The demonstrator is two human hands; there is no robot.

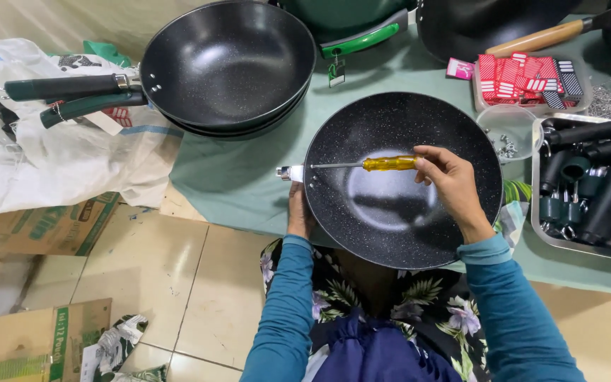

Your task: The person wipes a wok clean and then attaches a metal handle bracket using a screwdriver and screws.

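Note:
A black speckled wok (404,233) rests on the green table edge in front of me. My right hand (450,184) grips a screwdriver (373,164) by its yellow handle; the metal shaft points left to the rivets at the pan's left rim. My left hand (297,212) holds the wok from outside under that rim, beside a small white bracket (288,172) sticking out of the pan.
Stacked black woks (228,67) with dark green handles (58,88) sit at the left. A metal tray (537,233) of dark handles lies at the right, with a clear cup of screws (507,131) and red packets (525,79) behind. White sack, cardboard boxes on tiled floor.

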